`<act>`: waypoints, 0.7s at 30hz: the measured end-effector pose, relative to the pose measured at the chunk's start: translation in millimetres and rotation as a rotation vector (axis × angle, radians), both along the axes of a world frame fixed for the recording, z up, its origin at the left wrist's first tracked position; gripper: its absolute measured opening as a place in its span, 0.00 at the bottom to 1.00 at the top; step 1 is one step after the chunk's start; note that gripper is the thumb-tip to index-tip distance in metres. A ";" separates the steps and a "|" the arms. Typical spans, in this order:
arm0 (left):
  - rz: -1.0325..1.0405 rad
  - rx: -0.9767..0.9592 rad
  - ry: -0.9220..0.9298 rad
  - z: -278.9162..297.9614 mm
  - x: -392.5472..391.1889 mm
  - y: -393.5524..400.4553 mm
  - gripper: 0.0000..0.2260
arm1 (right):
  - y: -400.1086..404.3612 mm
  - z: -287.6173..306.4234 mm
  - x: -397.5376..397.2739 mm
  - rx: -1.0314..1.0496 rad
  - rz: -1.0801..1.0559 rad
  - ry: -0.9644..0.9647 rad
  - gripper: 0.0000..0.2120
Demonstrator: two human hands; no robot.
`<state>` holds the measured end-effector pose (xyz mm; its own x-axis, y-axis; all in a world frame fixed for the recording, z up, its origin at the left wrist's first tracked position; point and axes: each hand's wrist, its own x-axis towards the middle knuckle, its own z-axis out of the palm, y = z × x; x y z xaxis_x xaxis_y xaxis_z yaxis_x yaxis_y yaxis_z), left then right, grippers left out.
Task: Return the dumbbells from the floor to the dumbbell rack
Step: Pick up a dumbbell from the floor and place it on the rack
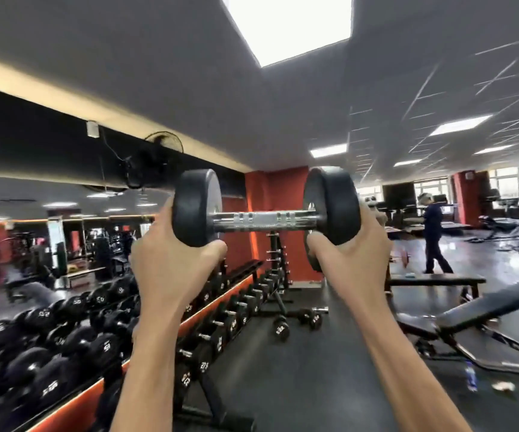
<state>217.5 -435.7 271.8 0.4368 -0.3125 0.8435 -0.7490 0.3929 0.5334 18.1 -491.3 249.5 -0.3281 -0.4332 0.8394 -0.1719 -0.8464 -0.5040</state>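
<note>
both hands hold one dumbbell (266, 208) up in front, level: the left hand (171, 260) cups its left head from below, the right hand (356, 258) cups its right head. the dumbbell rack (74, 341), full of black dumbbells, runs along the left, below

A black-headed dumbbell (266, 210) with a chrome handle lies level at frame centre; the loaded dumbbell rack (102, 344) fills the lower left.
</note>
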 end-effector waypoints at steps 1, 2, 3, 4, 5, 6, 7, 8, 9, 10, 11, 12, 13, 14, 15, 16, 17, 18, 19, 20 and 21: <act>0.037 -0.001 -0.007 2.4 9.4 -3.4 0.20 | -10.8 2.4 11.8 -0.011 0.034 -0.008 0.17; 0.071 -0.005 -0.001 2.5 17.8 -6.0 0.21 | -22.9 3.9 24.1 -0.011 0.073 -0.017 0.18; 0.106 -0.020 0.012 1.4 26.5 -8.4 0.21 | -34.4 4.8 36.9 -0.008 0.110 -0.012 0.20; 0.148 -0.038 0.021 -0.6 36.1 -9.7 0.22 | -46.4 4.7 51.6 0.002 0.150 -0.002 0.22; 0.198 -0.046 0.021 -3.7 48.5 -9.5 0.22 | -56.6 3.0 68.8 0.015 0.195 0.010 0.23; 0.232 -0.048 0.015 -6.5 59.5 -9.6 0.22 | -63.2 1.2 83.2 0.019 0.231 0.008 0.25; 0.264 -0.043 0.013 -10.1 71.3 -8.8 0.23 | -67.8 -0.7 98.5 0.018 0.266 0.008 0.26; 0.314 -0.034 0.017 -14.7 85.4 -6.1 0.23 | -71.8 -3.8 118.0 0.026 0.317 0.009 0.26; 0.365 -0.026 0.027 -18.5 100.0 -2.2 0.23 | -75.2 -6.6 138.1 0.033 0.369 0.014 0.26; 0.414 -0.017 0.036 -21.3 114.4 3.3 0.22 | -78.0 -9.6 159.8 0.037 0.425 0.021 0.24; 0.464 -0.003 0.039 -23.6 129.9 9.2 0.21 | -79.7 -12.5 182.7 0.042 0.474 0.029 0.23; 0.509 0.019 0.036 -26.1 145.7 14.7 0.21 | -80.0 -15.8 205.8 0.051 0.514 0.034 0.22; 0.554 0.041 0.037 -28.9 162.2 20.3 0.21 | -79.8 -19.0 229.2 0.067 0.553 0.045 0.22; 0.599 0.058 0.049 -32.2 178.6 26.4 0.21 | -79.5 -22.4 253.0 0.087 0.601 0.058 0.21; 0.650 0.076 0.062 -35.1 196.3 33.1 0.21 | -79.2 -25.3 278.2 0.107 0.647 0.073 0.21; 0.706 0.100 0.070 -38.2 216.1 39.9 0.21 | -79.3 -29.2 305.3 0.130 0.686 0.087 0.20; 0.758 0.120 0.076 -41.7 237.8 47.0 0.23 | -79.0 -33.6 333.2 0.147 0.718 0.104 0.20; 0.801 0.135 0.079 -45.1 261.3 55.0 0.26 | -76.6 -38.8 362.7 0.161 0.754 0.119 0.20; 0.835 0.151 0.083 -47.1 285.5 63.7 0.28 | -71.8 -43.4 392.3 0.180 0.796 0.131 0.19; 0.862 0.164 0.096 -48.4 311.4 71.6 0.28 | -67.2 -46.3 421.0 0.196 0.843 0.142 0.19; 0.885 0.183 0.110 -50.2 337.5 78.2 0.26 | -62.7 -50.0 449.2 0.210 0.884 0.152 0.17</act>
<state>555.0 -357.5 221.6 0.6559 0.0503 0.7532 -0.6780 -0.3993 0.6171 467.3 -554.0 199.5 0.3024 -0.6223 0.7220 0.4172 -0.5947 -0.6872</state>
